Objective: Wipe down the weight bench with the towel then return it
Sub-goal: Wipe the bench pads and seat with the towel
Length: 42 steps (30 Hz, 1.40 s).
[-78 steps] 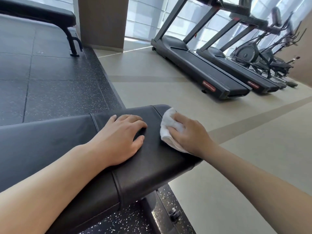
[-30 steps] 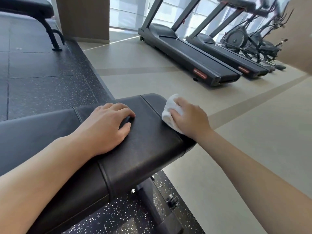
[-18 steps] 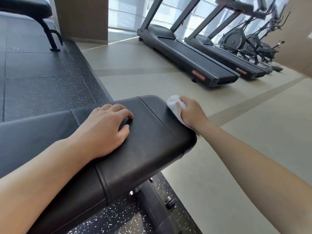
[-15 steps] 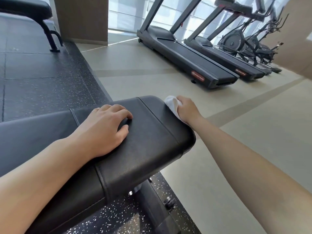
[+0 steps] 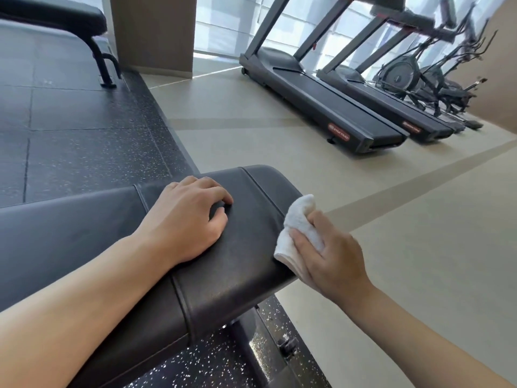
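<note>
A black padded weight bench [image 5: 240, 264] crosses the lower left, its end pad pointing right. My left hand [image 5: 186, 219] rests palm down on the end pad, fingers slightly bent and holding nothing. A bunched white towel [image 5: 300, 219] lies against the pad's right end edge. My right hand [image 5: 331, 260] grips that towel, thumb over the cloth, and presses it to the side of the pad. Part of the towel is hidden under the hand.
Dark speckled rubber flooring [image 5: 84, 141] lies behind and under the bench, with beige floor [image 5: 419, 261] to the right. Another bench [image 5: 56, 15] stands at the far left. Two treadmills [image 5: 321, 99] and ellipticals [image 5: 425, 79] line the window.
My right hand has slid the towel from the far corner of the end pad back along its right edge toward me. The left hand has stayed put on the pad.
</note>
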Each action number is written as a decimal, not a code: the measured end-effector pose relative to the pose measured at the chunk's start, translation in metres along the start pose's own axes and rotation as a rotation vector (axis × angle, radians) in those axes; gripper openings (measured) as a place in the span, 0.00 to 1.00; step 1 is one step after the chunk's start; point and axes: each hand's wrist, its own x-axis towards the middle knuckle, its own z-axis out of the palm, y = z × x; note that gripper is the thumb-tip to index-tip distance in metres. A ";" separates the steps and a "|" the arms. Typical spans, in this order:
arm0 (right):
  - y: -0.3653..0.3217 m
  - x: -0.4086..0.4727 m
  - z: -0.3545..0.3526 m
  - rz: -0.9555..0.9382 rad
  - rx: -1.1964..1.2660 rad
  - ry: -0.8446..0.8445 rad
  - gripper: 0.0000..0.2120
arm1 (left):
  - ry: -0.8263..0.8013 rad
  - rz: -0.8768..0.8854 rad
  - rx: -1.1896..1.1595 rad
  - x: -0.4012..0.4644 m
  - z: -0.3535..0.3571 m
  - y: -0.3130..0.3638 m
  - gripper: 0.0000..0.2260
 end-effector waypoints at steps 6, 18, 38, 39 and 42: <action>-0.035 0.072 0.028 -0.152 -0.044 -0.159 0.09 | 0.090 -0.061 -0.032 0.000 -0.001 -0.001 0.12; -0.058 0.097 0.053 -0.268 0.113 -0.246 0.09 | 0.067 -0.198 -0.065 -0.020 -0.029 -0.013 0.08; -0.105 0.129 0.101 -0.297 0.096 -0.168 0.12 | 0.009 0.049 0.053 -0.063 -0.067 -0.053 0.10; -0.107 0.118 0.093 -0.302 0.155 -0.205 0.13 | 0.020 0.047 0.048 -0.063 -0.066 -0.054 0.10; -0.102 0.076 0.063 -0.398 0.118 -0.317 0.20 | 0.020 0.025 0.044 -0.062 -0.064 -0.058 0.11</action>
